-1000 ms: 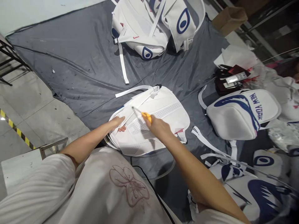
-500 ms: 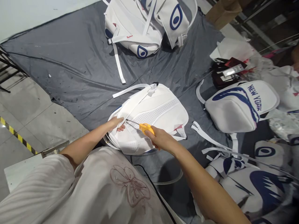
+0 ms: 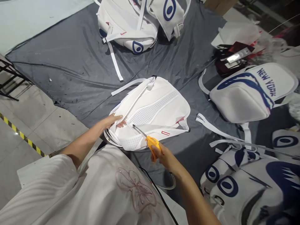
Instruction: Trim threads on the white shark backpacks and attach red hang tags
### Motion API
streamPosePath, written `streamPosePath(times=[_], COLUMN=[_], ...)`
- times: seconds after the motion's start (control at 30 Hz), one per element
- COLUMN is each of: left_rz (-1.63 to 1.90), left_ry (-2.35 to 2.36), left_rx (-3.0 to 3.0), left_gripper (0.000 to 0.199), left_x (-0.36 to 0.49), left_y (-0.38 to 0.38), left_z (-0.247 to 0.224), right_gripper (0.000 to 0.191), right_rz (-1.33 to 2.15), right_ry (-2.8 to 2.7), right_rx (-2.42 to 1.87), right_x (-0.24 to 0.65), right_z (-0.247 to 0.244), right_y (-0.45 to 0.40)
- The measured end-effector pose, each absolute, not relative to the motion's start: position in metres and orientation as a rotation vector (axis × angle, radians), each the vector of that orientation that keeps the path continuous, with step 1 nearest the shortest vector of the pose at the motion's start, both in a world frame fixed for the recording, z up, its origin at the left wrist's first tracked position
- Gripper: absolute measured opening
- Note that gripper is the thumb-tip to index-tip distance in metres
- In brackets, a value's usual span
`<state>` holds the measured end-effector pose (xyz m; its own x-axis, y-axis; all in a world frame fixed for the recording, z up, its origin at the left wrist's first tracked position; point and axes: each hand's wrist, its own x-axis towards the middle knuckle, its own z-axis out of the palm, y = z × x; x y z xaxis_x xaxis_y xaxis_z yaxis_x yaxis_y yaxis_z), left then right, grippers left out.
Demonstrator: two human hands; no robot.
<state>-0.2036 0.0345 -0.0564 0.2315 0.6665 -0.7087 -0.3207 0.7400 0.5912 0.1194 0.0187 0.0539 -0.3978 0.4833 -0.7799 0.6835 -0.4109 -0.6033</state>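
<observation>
Backpack (image 3: 150,113) partly hides left fingers (image 3: 121,124) gripping its strap (image 3: 134,100); right fingers (image 3: 158,152) clasp orange scissors (image 3: 152,142).

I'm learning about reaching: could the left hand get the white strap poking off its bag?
Probably yes: nothing covers the white strap over the grey cloth, but the left hand would likely have to let go of the bag first.

Yellow-and-black tape (image 3: 22,135) crosses the grey tiled floor (image 3: 49,122) at left, near a black metal frame (image 3: 10,78); the dim upper right corner holds what may be shelving (image 3: 269,18).
</observation>
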Motion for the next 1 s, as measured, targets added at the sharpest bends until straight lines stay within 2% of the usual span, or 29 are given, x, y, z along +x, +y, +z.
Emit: streamPosePath(times=[0.17,0.37,0.7,1.0], left_rz=[0.719,0.727,0.770,0.751], left_ry=[1.083,1.037,0.931,0.906], left_rx=[0.352,0.312,0.250,0.145], left_gripper=[0.053,0.057,0.053,0.050], left_x=[-0.202,-0.201,-0.210,-0.212], left_y=[0.033,0.032,0.029,0.030], left_z=[-0.051,-0.044,-0.059,-0.057], right_gripper=[0.065,0.060,0.069,0.068], right_rz=[-1.936,-2.018,-1.958,-1.959], right_ry=[1.611,1.650,1.559,1.535], right_rx=[1.649,1.660,1.764,1.860], right_x=[0.128,0.135,0.125,0.120], right_z=[0.044,0.035,0.048,0.046], right_y=[0.001,-0.012,-0.016,-0.023])
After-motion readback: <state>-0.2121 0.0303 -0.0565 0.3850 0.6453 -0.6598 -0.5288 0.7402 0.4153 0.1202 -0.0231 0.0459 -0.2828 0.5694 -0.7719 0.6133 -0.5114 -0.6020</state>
